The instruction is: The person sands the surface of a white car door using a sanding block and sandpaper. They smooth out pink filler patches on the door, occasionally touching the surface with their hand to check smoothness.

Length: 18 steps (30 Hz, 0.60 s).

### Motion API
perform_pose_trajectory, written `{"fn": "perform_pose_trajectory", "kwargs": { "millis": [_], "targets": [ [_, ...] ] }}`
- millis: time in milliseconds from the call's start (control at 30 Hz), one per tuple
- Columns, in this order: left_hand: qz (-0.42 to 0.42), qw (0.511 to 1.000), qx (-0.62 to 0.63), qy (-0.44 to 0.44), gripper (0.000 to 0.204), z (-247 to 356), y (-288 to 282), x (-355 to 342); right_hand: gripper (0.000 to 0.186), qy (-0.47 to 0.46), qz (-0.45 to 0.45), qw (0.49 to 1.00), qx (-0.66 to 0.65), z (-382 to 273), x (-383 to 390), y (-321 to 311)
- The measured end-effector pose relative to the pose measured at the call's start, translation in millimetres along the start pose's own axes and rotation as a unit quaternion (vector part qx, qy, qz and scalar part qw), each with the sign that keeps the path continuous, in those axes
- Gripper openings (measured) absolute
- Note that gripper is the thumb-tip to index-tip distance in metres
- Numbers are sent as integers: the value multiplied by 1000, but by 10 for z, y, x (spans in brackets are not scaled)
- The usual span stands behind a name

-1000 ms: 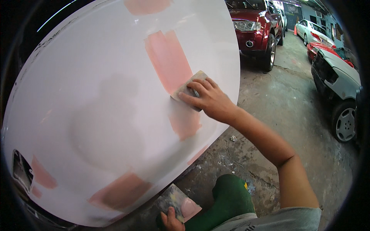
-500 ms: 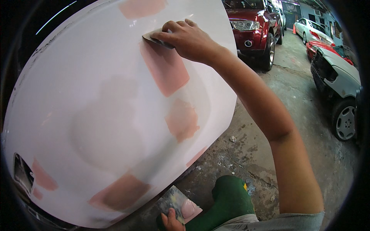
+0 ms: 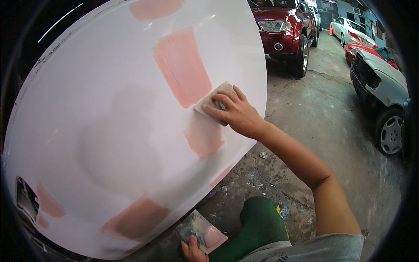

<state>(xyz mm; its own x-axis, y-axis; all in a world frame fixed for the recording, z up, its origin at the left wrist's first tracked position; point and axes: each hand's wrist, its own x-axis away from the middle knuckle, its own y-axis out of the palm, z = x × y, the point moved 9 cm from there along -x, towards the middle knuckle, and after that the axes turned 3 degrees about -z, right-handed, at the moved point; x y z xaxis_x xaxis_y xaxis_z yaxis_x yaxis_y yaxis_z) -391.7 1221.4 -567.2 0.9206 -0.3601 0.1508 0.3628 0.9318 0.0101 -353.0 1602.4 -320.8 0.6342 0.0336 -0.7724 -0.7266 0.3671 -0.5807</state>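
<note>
A large white car panel point(image 3: 131, 144) with several patches of pink filler fills the left of the view. My right hand point(image 3: 238, 114) grips a flat, pale putty spreader point(image 3: 214, 99) over the panel, just below the lower end of the long pink filler patch point(image 3: 183, 67). Under the spreader and nearer to me is a rounder filler patch point(image 3: 204, 139). Down low, my left hand point(image 3: 194, 249) holds a stained mixing board point(image 3: 196, 227) by its edge. A lump of pink putty point(image 3: 214, 236) sits on that board.
A dark red SUV point(image 3: 283, 32) stands beyond the panel on the right. Along the right side are a grey car body point(image 3: 384, 83), a red car point(image 3: 371, 49) and a white car point(image 3: 353, 32). An orange cone point(image 3: 331, 29) stands far back on the stained concrete floor point(image 3: 327, 118).
My right hand has come down the long pink patch toward me with the spreader, from its far end to past its near end. The left hand and board stay almost still.
</note>
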Motion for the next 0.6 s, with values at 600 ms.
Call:
{"fn": "perform_pose_trajectory", "kwargs": {
  "millis": [600],
  "targets": [
    [32,989,112,-89,50,-216,52,19,30,-11,100,993,65,749,-1169,-494]
  ]
}}
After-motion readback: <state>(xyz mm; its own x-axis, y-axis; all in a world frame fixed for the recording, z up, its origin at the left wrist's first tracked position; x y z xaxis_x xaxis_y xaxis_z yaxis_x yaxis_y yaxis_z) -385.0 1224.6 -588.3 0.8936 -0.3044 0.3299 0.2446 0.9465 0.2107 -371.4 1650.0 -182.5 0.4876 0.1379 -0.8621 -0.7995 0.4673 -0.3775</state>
